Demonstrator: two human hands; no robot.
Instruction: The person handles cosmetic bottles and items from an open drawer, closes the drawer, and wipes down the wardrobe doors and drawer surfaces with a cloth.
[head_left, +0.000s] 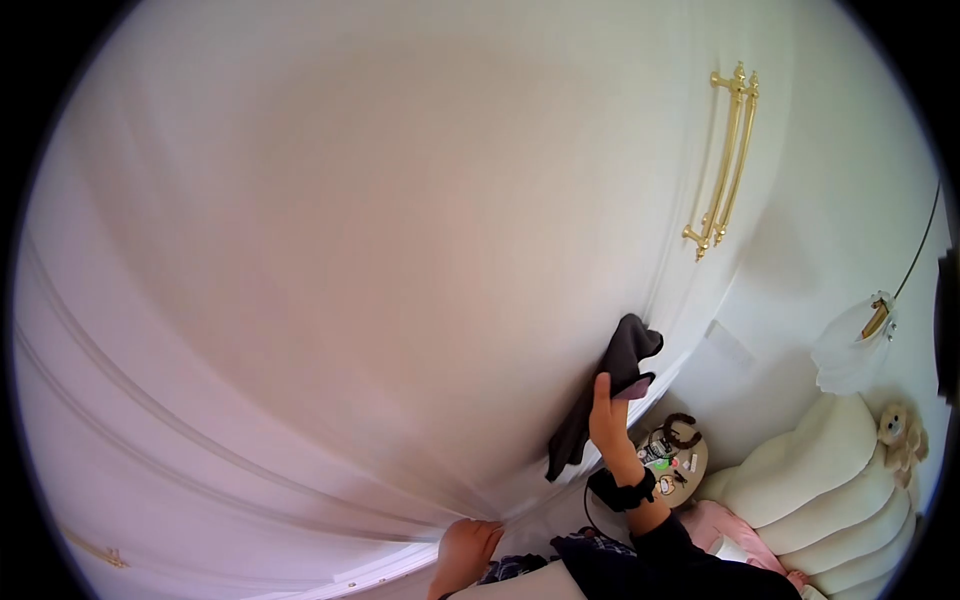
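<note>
A dark grey cloth (pixel 628 345) lies against the large white cabinet door (pixel 450 230), towards its right side. My right hand (pixel 608 428) holds this cloth, thumb pointing up and the other fingers mostly hidden. Part of the cloth hangs down to the left of the hand, and a pinkish patch shows by the thumb. At the bottom of the view, my left hand (pixel 466 552) grips the door's edge with bent fingers. A black watch or band (pixel 622 492) circles my right wrist.
Two long gold handles (pixel 730 160) stick out at the upper right. A small round table (pixel 690 480) carries several small items. Beyond it stands a cream padded headboard (pixel 815 470) with a plush toy (pixel 897 430). A white-shaded lamp (pixel 850 350) hangs above.
</note>
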